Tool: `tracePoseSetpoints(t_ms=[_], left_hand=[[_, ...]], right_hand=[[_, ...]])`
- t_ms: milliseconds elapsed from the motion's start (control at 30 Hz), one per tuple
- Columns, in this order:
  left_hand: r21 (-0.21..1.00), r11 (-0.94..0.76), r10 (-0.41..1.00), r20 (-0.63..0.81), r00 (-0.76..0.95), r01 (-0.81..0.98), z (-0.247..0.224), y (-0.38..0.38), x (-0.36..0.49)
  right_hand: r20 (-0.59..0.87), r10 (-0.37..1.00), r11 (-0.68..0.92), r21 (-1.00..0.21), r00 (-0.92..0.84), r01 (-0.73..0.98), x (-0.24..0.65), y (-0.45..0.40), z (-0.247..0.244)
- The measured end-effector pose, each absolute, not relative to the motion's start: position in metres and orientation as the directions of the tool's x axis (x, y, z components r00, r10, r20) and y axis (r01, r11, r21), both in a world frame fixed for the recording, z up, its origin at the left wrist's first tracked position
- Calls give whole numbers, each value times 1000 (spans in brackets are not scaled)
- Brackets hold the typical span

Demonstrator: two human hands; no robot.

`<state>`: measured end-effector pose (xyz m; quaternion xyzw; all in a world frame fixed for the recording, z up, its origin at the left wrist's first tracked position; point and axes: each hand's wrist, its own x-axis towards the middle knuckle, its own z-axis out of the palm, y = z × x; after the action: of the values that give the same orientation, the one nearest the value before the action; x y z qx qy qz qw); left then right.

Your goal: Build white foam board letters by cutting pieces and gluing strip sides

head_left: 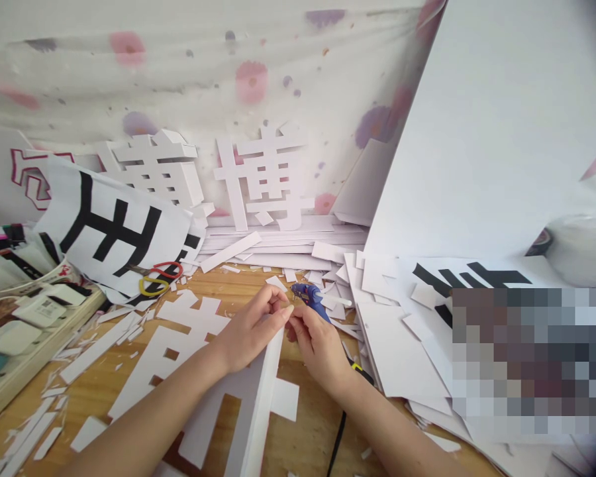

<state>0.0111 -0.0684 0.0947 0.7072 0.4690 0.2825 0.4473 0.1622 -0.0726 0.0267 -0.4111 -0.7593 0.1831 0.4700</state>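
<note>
A long white foam board strip [268, 391] stands on edge along the right side of a flat white cut-out character [198, 437] lying on the table. At its far end my left hand [255, 324] is closed, thumb and fingers pinching the strip. My right hand [320, 344] meets it there from the right, its fingertips closed at the same end; the exact contact is partly hidden. Just beyond the right fingers lies a blue glue gun [312, 299] with a white glue stick in its back. A small white tab [285, 399] juts out right of the strip.
Scissors [159, 277] with red and yellow handles lie at left, by a printed sheet [119, 228]. Finished white characters [263, 179] lean on the back wall. A power strip [34, 331] stands left. White board sheets [397, 351] and offcuts cover the right side.
</note>
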Motion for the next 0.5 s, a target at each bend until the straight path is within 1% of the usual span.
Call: tracePoseSetpoints(t_ms=[100, 267, 333, 500], left_hand=[[901, -170, 915, -7, 404, 399, 91, -67, 11], [903, -170, 911, -9, 413, 394, 89, -67, 11], [903, -168, 910, -12, 414, 394, 90, -67, 11], [906, -147, 911, -32, 411, 396, 94, -69, 11]], right_hand=[[573, 785, 609, -640, -238, 468, 163, -72, 26], [659, 691, 698, -502, -296, 511, 165, -70, 25], [679, 665, 717, -465, -310, 519, 166, -70, 24], [695, 647, 724, -431, -313, 539, 166, -70, 21]])
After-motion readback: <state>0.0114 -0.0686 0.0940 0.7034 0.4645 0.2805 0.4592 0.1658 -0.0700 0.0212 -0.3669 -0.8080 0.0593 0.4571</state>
